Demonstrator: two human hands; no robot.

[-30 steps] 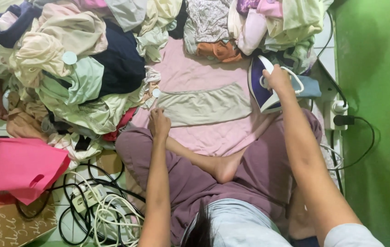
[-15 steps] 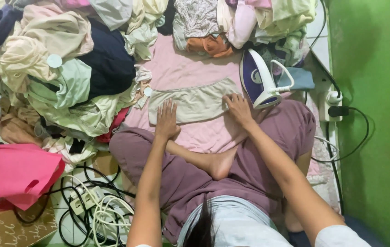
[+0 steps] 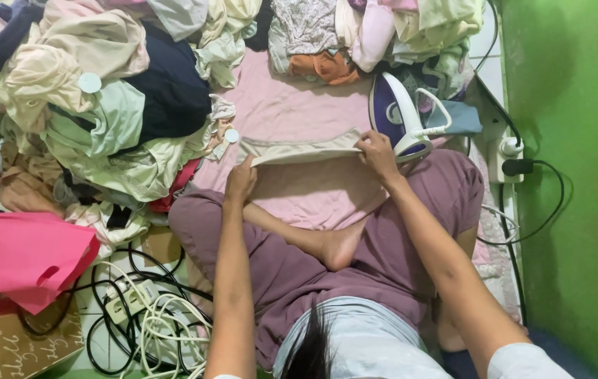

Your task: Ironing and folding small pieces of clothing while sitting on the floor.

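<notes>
A small beige garment (image 3: 299, 150) lies folded into a narrow strip on the pink cloth (image 3: 299, 196) spread on the floor. My left hand (image 3: 241, 179) pinches its left end and my right hand (image 3: 376, 151) pinches its right end, holding the near edge turned up and over. A purple and white iron (image 3: 397, 119) stands upright just beyond my right hand, almost touching it. I sit cross-legged in purple trousers (image 3: 397, 231), with a bare foot (image 3: 337, 247) below the cloth.
A big heap of mixed clothes (image 3: 102, 105) fills the left and back. Tangled cables and a power strip (image 3: 141, 309) lie at lower left by a pink bag (image 3: 18, 260). A wall socket with plugs (image 3: 509, 158) sits against the green wall (image 3: 580, 175).
My right hand left the iron's handle and came down onto the beige garment. Both hands then folded the garment's near half up and over, so it now shows as a narrow strip.
</notes>
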